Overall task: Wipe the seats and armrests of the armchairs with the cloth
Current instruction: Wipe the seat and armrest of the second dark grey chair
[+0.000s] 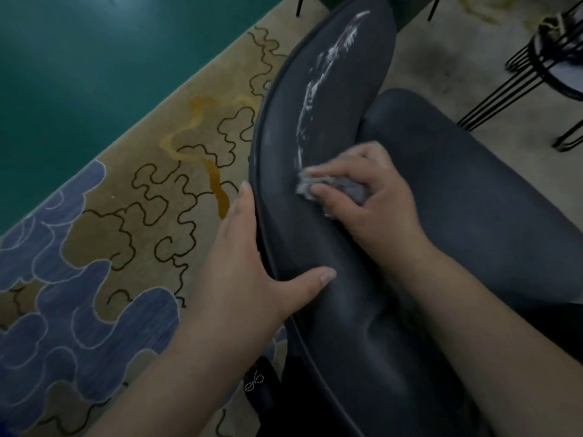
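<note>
A dark leather armchair fills the middle and right of the view. Its curved armrest (318,127) runs from top centre down toward me, with a streak of white residue (328,64) along its upper part. The seat cushion (479,184) lies to the right of the armrest. My right hand (375,197) grips a small grey cloth (334,186) and presses it on the armrest just below the white streak. My left hand (249,266) holds the armrest's outer edge, fingers down the outside and thumb lying across the top.
A patterned carpet (132,222) in tan, blue and green lies to the left, with an orange mark on it. At the top right stands a black wire-frame piece of furniture (542,67) on a pale floor. A dark bag or strap (258,383) sits near the bottom.
</note>
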`<state>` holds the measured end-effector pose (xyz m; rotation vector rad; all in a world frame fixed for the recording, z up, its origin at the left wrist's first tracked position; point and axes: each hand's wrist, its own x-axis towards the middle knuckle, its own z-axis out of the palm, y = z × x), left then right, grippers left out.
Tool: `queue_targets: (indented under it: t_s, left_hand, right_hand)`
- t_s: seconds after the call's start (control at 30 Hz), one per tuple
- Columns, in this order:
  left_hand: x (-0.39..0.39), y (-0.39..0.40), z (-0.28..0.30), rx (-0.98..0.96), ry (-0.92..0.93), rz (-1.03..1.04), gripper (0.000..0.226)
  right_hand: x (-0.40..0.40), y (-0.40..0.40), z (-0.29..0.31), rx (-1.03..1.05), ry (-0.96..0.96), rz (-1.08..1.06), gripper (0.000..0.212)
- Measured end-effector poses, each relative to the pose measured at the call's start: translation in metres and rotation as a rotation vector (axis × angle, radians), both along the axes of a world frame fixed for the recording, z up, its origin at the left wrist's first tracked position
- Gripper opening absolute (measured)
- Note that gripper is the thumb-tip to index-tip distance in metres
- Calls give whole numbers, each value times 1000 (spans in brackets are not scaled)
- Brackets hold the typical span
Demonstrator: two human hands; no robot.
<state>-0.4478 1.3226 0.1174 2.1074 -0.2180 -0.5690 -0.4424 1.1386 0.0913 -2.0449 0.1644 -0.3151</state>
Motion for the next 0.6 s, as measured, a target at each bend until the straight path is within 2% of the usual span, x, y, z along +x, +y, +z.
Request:
queue_targets:
  t_s: [0.13, 0.23, 0.3, 0.43, 0.6]
  left_hand:
    - [26, -2, 4, 8, 7, -44, 126]
    - [38, -7, 2, 20, 5, -28, 129]
    - [45, -10, 2, 27, 9, -16, 128]
    - [60, -17, 3, 22, 1, -12, 124]
    - [67, -21, 3, 41, -11, -35, 125]
  right_hand:
    - [-7, -18, -7, 107, 51, -174, 18]
    - [23, 7, 3, 50, -60, -9, 16]
    - [40, 12, 7, -4, -65, 78, 18]
    - [32, -14, 0, 40, -17, -50, 20]
    - [18, -5, -4, -7, -47, 6, 19]
